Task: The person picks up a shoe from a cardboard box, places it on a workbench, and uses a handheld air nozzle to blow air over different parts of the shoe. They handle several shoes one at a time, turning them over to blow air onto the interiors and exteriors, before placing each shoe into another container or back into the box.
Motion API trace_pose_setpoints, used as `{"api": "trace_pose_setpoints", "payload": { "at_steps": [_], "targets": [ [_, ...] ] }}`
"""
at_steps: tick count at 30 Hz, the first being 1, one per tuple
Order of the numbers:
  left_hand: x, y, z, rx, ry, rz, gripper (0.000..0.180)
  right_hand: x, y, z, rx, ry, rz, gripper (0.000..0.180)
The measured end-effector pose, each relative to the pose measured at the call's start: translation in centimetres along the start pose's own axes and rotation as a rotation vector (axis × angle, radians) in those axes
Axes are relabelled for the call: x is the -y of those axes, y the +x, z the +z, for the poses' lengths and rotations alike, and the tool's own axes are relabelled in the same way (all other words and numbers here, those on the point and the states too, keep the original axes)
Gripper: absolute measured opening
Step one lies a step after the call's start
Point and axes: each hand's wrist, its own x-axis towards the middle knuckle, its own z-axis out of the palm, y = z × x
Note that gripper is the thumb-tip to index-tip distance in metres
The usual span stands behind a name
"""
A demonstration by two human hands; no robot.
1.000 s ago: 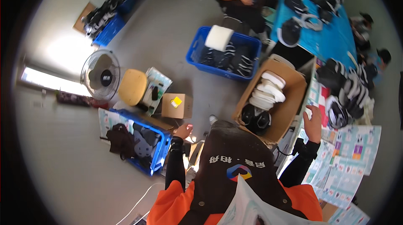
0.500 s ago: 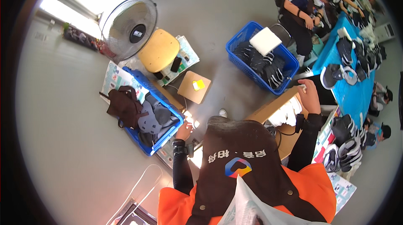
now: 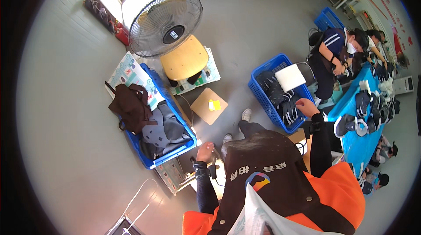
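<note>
My right hand [image 3: 308, 107] hangs above the near right edge of a blue basket [image 3: 265, 101]. Its fingers are loosely bent and apart, with nothing seen in them. Inside this basket lie dark shoe pieces with white stripes [image 3: 286, 111], and a white square pad [image 3: 290, 77] rests across the top. My left hand [image 3: 205, 152] is low by the near corner of another blue basket [image 3: 151, 163], fingers slightly curved, nothing visible in them. Grey and black pieces [image 3: 163, 129] fill that one, with a brown bag [image 3: 130, 107] over its side.
A large fan [image 3: 169, 24] stands by a wooden stool [image 3: 186, 59]. A small board with a yellow item [image 3: 214, 105] sits between the baskets. To the right, people [image 3: 333, 59] work along a blue-covered table [image 3: 357, 136] holding shoes. A white cable [image 3: 141, 191] loops at lower left.
My right hand has left the cardboard box and come over to the striped-shoe basket. My body and view have turned and stepped; my left hand stays low near the other basket.
</note>
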Motion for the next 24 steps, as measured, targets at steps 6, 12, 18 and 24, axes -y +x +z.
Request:
{"api": "trace_pose_setpoints", "payload": {
  "at_steps": [6, 12, 18, 24],
  "targets": [
    [-5.6, 7.9, 1.4, 0.07, -0.04, 0.078, 0.034, -4.3, 8.5, -2.5, 0.052, 0.074, 0.068, 0.025],
    [-19.8, 20.3, 0.2, -0.026, 0.289, 0.169, 0.038, -14.6, 17.3, -5.6, -0.091, 0.168, 0.138, 0.027],
    [-44.5, 33.0, 3.8, 0.188, 0.329, 0.428, 0.032, -31.6, 23.7, -3.8, -0.309, -0.023, -0.052, 0.011],
    [-58.2, 48.7, 4.3, 0.309, 0.174, 0.3, 0.031, -24.2, 32.7, -6.3, 0.079, 0.721, 0.438, 0.006]
  ]
}}
